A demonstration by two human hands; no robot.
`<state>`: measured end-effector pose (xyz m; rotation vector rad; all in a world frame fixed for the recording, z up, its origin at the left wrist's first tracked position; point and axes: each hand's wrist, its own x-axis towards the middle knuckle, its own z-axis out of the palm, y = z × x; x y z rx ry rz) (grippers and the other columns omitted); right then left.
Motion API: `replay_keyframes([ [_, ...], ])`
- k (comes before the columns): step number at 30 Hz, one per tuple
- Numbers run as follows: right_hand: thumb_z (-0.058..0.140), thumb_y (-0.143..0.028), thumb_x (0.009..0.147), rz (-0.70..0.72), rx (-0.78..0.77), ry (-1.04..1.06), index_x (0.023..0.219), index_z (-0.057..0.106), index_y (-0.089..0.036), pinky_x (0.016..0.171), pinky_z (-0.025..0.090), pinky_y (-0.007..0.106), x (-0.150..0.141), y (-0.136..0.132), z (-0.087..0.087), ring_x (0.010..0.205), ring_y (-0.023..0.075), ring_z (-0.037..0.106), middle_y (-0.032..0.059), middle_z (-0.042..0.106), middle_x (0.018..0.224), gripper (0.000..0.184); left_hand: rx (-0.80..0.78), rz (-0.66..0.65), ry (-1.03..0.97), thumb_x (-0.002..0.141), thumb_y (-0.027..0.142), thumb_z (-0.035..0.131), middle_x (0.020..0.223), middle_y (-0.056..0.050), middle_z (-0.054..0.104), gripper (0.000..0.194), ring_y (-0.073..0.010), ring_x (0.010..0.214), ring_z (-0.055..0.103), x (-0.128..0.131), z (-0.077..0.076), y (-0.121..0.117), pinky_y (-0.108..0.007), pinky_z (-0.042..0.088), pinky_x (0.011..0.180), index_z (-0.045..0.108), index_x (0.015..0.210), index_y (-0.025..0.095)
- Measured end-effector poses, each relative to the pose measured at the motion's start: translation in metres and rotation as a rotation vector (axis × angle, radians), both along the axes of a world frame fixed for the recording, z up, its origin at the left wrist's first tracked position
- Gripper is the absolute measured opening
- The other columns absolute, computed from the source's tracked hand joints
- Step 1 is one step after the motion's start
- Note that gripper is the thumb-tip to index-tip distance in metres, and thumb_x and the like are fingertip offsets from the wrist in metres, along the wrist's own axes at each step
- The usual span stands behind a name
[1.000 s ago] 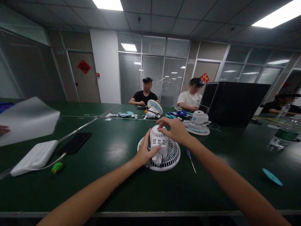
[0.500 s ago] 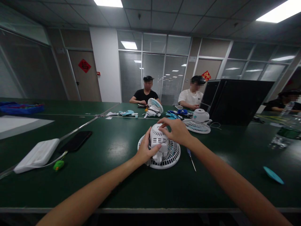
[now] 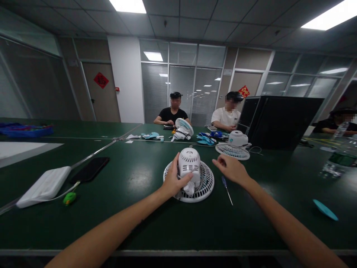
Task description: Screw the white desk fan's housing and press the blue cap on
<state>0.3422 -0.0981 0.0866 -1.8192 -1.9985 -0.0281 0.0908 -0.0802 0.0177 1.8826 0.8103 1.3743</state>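
A white fan lies grille-down on the green table, its slotted motor housing facing up. My left hand is wrapped round the left side of the housing, thumb across its front. Apart from the fan, to its right, my right hand hovers with fingers curled together; whether something small is between them I cannot make out. Just below that hand lies a screwdriver with a blue handle, its shaft pointing toward me. A loose turquoise disc-like piece rests farther right.
Behind stand another grille-down fan, a tilted fan and turquoise blades. A black computer case is at right, near a water bottle. Left are a white power bank, a phone and a blue tray. Co-workers sit opposite.
My right hand has left the top of the fan housing and moved right. My left hand stays on the fan. At left, a raised translucent sheet now lies on the table.
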Motion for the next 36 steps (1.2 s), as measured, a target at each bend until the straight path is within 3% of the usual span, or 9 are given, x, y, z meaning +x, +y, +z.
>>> replay_keyframes([
  [4, 0.045, -0.066, 0.085, -0.135, -0.414, -0.149, 0.071, 0.059, -0.018, 0.065, 0.046, 0.037, 0.026, 0.003, -0.025, 0.079, 0.0283, 0.066, 0.0122, 0.067, 0.081, 0.052, -0.045, -0.008, -0.003, 0.075, 0.051, 0.07, 0.152, -0.016, 0.036, 0.087, -0.036, 0.14, 0.034, 0.001, 0.003, 0.002, -0.053, 0.025, 0.117, 0.03, 0.145, 0.018],
  [10, 0.048, -0.04, 0.092, -0.006, -0.473, -0.001, 0.081, 0.059, -0.017, 0.063, 0.048, 0.029, 0.038, 0.01, -0.021, 0.07, 0.0181, 0.067, 0.0094, 0.071, 0.085, 0.027, -0.089, 0.111, -0.056, 0.087, 0.046, 0.058, 0.144, -0.017, 0.046, 0.062, -0.0324, 0.137, 0.04, 0.007, 0.015, 0.013, -0.052, 0.029, 0.115, 0.037, 0.138, 0.018],
  [13, 0.043, -0.039, 0.095, 0.121, -0.351, 0.393, 0.084, 0.053, -0.018, 0.051, 0.045, 0.023, 0.036, 0.018, 0.009, 0.053, 0.0128, 0.062, 0.0051, 0.071, 0.071, 0.025, 0.111, 0.18, 0.044, 0.085, 0.039, 0.062, 0.147, -0.013, 0.043, 0.056, -0.0304, 0.14, 0.036, 0.01, 0.033, 0.018, -0.053, 0.025, 0.116, 0.043, 0.135, 0.022],
  [15, 0.046, -0.042, 0.093, 0.156, -0.18, 0.668, 0.085, 0.049, -0.02, 0.039, 0.034, 0.021, 0.027, 0.024, 0.035, 0.044, 0.013, 0.057, 0.0021, 0.066, 0.059, 0.024, 0.285, 0.16, 0.132, 0.085, 0.034, 0.063, 0.139, -0.011, 0.051, 0.033, -0.0294, 0.133, 0.044, 0.012, 0.045, 0.021, -0.051, 0.029, 0.114, 0.058, 0.115, 0.022],
  [18, 0.04, -0.049, 0.095, 0.238, -0.029, 0.846, 0.093, 0.045, -0.022, 0.035, 0.03, 0.017, -0.001, 0.032, 0.071, 0.04, 0.0107, 0.055, -0.0017, 0.063, 0.056, 0.028, 0.394, 0.096, 0.151, 0.085, 0.027, 0.061, 0.111, -0.008, 0.063, 0.01, -0.0246, 0.11, 0.058, 0.018, 0.053, 0.022, -0.044, 0.042, 0.102, 0.061, 0.093, 0.02],
  [21, 0.048, -0.051, 0.092, 0.405, 0.06, 1.002, 0.092, 0.039, -0.024, 0.037, 0.036, 0.015, -0.037, 0.037, 0.089, 0.047, 0.0109, 0.061, -0.0046, 0.063, 0.058, 0.029, 0.433, 0.115, 0.081, 0.086, 0.025, 0.061, 0.107, -0.007, 0.062, 0.007, -0.022, 0.105, 0.06, 0.024, 0.049, 0.018, -0.04, 0.046, 0.097, 0.061, 0.091, 0.02],
  [27, 0.049, -0.06, 0.087, 0.576, 0.324, 1.028, 0.096, 0.035, -0.026, 0.031, 0.031, 0.016, -0.082, 0.044, 0.074, 0.035, 0.0094, 0.054, -0.0104, 0.057, 0.054, 0.037, 0.463, 0.111, 0.08, 0.086, 0.025, 0.061, 0.11, -0.008, 0.061, 0.008, -0.0233, 0.11, 0.058, 0.027, 0.042, 0.009, -0.04, 0.044, 0.1, 0.062, 0.093, 0.02],
  [31, 0.043, -0.06, 0.091, 0.558, 0.492, 0.978, 0.097, 0.035, -0.026, 0.032, 0.032, 0.018, -0.084, 0.042, 0.058, 0.031, 0.0078, 0.047, -0.012, 0.054, 0.049, 0.036, 0.456, 0.12, 0.068, 0.085, 0.024, 0.061, 0.11, -0.008, 0.061, 0.008, -0.0234, 0.109, 0.059, 0.025, 0.042, 0.011, -0.04, 0.044, 0.1, 0.061, 0.093, 0.021],
  [36, 0.039, -0.062, 0.092, 0.569, 0.508, 0.914, 0.098, 0.035, -0.025, 0.031, 0.032, 0.018, -0.084, 0.036, 0.044, 0.03, 0.008, 0.045, -0.0121, 0.053, 0.048, 0.037, 0.449, 0.14, 0.04, 0.084, 0.023, 0.062, 0.107, -0.007, 0.061, 0.009, -0.0221, 0.106, 0.059, 0.02, 0.041, 0.015, -0.037, 0.044, 0.098, 0.057, 0.092, 0.021],
])
